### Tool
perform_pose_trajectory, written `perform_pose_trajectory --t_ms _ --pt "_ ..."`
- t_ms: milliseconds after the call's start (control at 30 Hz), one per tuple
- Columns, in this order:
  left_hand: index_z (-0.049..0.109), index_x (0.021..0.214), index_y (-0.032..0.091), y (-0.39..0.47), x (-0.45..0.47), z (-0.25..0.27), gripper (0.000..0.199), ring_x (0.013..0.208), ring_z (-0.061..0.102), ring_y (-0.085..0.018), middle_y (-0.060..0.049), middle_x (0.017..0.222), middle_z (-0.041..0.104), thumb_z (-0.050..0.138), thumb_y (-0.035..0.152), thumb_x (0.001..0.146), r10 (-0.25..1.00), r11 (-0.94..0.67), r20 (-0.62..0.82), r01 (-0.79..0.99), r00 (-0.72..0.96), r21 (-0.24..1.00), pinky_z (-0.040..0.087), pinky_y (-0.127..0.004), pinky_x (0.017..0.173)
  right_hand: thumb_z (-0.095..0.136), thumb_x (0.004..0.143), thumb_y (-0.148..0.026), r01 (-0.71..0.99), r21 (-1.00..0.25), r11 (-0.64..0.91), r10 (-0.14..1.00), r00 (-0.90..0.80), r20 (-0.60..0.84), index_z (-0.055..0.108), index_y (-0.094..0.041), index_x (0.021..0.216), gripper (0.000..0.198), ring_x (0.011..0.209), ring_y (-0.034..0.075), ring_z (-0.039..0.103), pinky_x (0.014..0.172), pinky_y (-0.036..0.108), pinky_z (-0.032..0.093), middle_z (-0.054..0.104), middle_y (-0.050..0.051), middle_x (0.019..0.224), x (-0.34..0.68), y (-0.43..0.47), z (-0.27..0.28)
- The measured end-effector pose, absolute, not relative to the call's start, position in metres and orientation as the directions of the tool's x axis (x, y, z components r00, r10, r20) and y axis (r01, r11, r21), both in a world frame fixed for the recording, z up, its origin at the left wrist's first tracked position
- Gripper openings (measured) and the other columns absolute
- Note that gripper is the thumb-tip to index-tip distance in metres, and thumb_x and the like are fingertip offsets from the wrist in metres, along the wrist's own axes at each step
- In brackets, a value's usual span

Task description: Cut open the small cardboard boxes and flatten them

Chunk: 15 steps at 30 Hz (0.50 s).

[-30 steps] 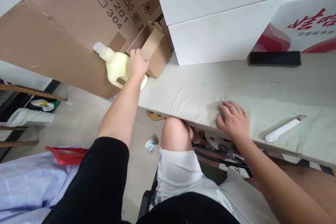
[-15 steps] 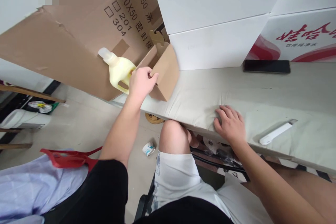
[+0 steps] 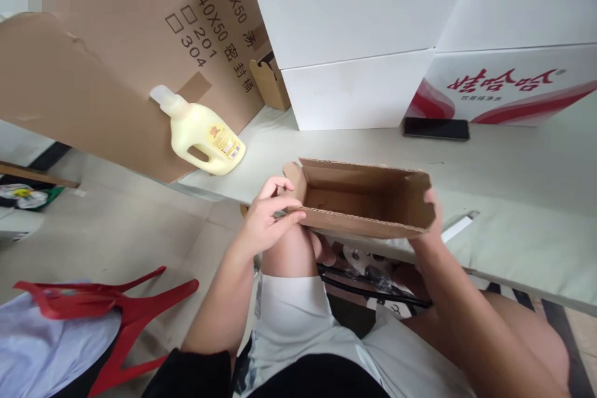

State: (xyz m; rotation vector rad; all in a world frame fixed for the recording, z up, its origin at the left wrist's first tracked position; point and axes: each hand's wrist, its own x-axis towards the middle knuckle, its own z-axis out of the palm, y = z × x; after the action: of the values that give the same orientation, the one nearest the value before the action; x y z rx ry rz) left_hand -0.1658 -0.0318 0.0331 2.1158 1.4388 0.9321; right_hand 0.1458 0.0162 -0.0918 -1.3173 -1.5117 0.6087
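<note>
An open-topped brown cardboard box (image 3: 359, 222) is held between my two hands above the front edge of the bench, its bare inside facing me. My left hand (image 3: 270, 214) grips the box's left end, thumb along the near rim. At the right end, my right hand (image 3: 431, 217) is closed around the corner, its fingers partly hidden by the cardboard. Just behind and right of that hand, a white utility knife (image 3: 458, 228) lies on the bench, partly covered. A pale yellow jug-shaped bottle (image 3: 208, 137) with a clear cap rests farther left.
Big white cartons (image 3: 354, 96) and a large printed cardboard carton (image 3: 135, 74) stand along the back. A black phone (image 3: 436, 129) lies before the red-patterned box (image 3: 504, 87). Another small brown box (image 3: 274, 84) sits in the corner. A red chair (image 3: 135, 311) stands at lower left.
My left hand has brought the cardboard box from beside the bottle rightward and nearer to me. My right hand has left the bench top and taken hold of the box's right end.
</note>
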Motion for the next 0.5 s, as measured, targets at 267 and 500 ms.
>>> perform_pose_trajectory --t_ms 267,500 --pt "0.072 0.082 0.02 -0.01 -0.111 0.021 0.025 0.114 0.064 -0.024 -0.012 0.128 0.063 0.065 0.041 0.094 0.903 -0.417 0.258 0.557 0.343 0.718 0.055 -0.036 0.096 0.067 0.085 -0.037 0.259 -0.844 0.469 0.865 0.06 0.499 0.064 -0.026 0.078 0.013 0.11 0.026 0.065 0.1 0.049 0.052 0.062 0.006 0.105 0.209 0.016 0.024" --pt "0.07 0.081 0.021 -0.007 -0.093 0.017 0.04 0.123 0.065 -0.026 -0.014 0.133 0.067 0.054 0.053 0.097 0.895 -0.431 0.291 0.484 0.339 0.761 0.055 -0.042 0.103 0.059 0.088 -0.041 0.611 -0.692 0.385 0.907 -0.114 0.405 0.078 -0.029 0.089 0.023 0.116 0.028 0.063 0.081 0.041 0.057 0.064 0.007 0.124 0.236 0.01 0.024"
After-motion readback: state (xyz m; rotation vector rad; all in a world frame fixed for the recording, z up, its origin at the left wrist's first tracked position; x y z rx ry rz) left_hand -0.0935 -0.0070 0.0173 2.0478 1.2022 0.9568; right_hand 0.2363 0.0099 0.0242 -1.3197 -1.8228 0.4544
